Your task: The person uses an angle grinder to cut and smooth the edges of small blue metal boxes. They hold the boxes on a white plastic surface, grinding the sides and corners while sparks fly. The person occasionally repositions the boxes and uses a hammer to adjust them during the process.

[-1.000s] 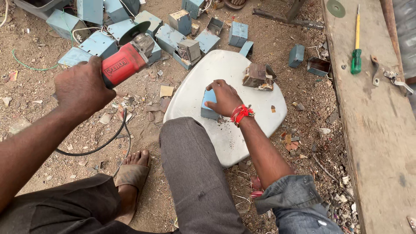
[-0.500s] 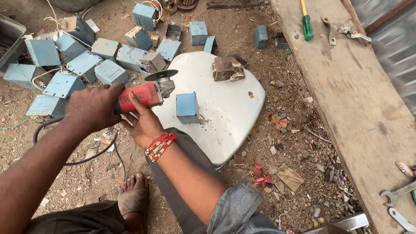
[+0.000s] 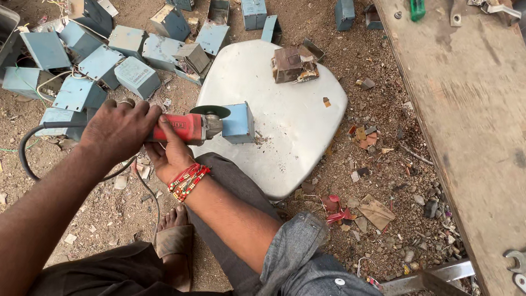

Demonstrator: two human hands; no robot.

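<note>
Blue metal boxes [image 3: 82,66], dull and dented with folded edges, lie heaped on the gritty dirt at the far left, thin wires trailing among them. A black cable [image 3: 24,159] loops over the ground beside them. The left hand [image 3: 118,129] is clamped over the rear of a red grinder [image 3: 178,129], fingers curled round its smooth plastic body. The right hand [image 3: 172,156], with red bead bracelets at the wrist, grips the same body from beneath, so both hands sit close together on the tool. The grinder's dark round disc [image 3: 211,111] lies flat, its edge just beside a small blue box [image 3: 238,123] that stands upright on a pale, rounded metal sheet [image 3: 296,131]. Fine grit lies on the sheet by the box. Farther back on the sheet rests a rusty brown block [image 3: 293,64] of stacked plates. Scraps and pebbles litter the ground to the right, next to a rough wooden plank [image 3: 471,109].
</note>
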